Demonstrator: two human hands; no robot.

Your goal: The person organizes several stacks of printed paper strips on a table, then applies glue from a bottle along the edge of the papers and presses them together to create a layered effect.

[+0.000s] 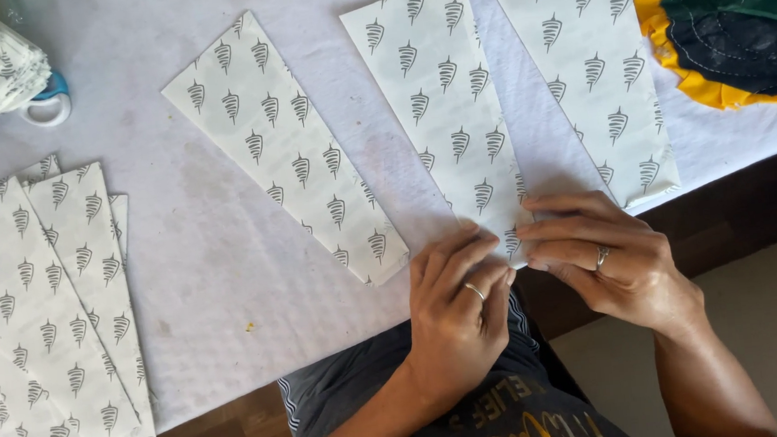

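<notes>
Middle paper strip (439, 102), between two matching strips on the white cloth (213, 252), near end at table edge: my left hand (457, 311) and right hand (612, 260) pinch its end, flattening a fold.

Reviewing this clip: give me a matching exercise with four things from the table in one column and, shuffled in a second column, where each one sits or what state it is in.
Things:
1. middle paper strip
2. stack of paper strips
3. green and yellow cloth
4. blue-handled scissors

Places or states:
A. top right corner of the table
B. near end pinched by the left hand and right hand
C. fanned out at the left edge
D. top left, partly under folded papers

Pairs: 1-B, 2-C, 3-A, 4-D
</notes>
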